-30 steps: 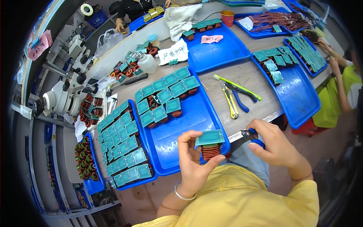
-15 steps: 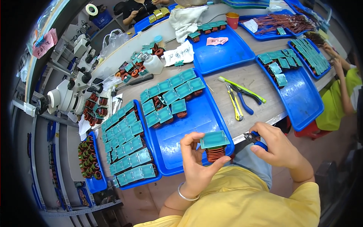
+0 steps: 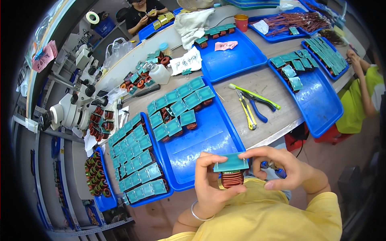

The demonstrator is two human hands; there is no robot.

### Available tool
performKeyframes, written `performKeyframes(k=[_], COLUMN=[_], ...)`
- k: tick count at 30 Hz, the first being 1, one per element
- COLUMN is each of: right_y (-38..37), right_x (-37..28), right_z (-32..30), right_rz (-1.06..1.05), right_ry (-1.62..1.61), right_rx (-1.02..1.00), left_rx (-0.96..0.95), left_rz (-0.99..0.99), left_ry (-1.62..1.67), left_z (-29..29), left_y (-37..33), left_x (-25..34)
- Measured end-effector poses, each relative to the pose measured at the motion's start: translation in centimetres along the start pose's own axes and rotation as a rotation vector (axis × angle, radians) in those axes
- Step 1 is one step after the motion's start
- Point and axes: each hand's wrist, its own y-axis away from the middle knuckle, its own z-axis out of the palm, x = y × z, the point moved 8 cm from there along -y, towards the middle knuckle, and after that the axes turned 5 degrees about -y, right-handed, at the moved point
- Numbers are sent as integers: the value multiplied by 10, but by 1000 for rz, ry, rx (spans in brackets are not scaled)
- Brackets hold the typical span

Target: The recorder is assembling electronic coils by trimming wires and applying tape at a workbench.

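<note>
My left hand [image 3: 207,186] grips a copper-wire coil topped by a flat green board [image 3: 232,163], fingers at the board's left end and thumb low on the red-brown winding. It is held up in front of my body, with the board uppermost. My right hand [image 3: 295,168] has blue-handled cutters [image 3: 277,170] tucked in its palm, their jaws mostly hidden by the fingers. Its index fingertip touches the board's top right corner. Just beyond, a blue tray [image 3: 201,148] holds several similar board-topped coils at its far and left sides.
Left of it stands another blue tray [image 3: 164,192] full of board-topped coils. A yellow utility knife [image 3: 246,112], blue-handled pliers [image 3: 259,114] and a green brush [image 3: 253,96] lie on the bench. Microscopes [image 3: 66,112] stand at the left. Co-workers sit across and at the right.
My right hand has moved left to touch the board, the cutters now turned back into the palm. The coil has come slightly lower and nearer. The view has shifted a little.
</note>
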Motion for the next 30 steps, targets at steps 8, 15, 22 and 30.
performKeyframes(k=[8, 15, 22, 30], right_y=[0, -3, 0, 4], right_x=[-4, -3, 2, 13], right_z=[9, 9, -4, -21], right_rz=[-53, -71, -68, -32], right_ry=[-105, -102, -228, -228], right_rx=[-50, -42, 129, 324], left_rx=[69, 55, 49, -80], left_rz=[186, 272, -316, -524], left_ry=[-245, -525, 387, 691], left_z=[-3, -1, -4, 15], left_y=[5, 6, 8, 5], left_x=[18, 28, -14, -22])
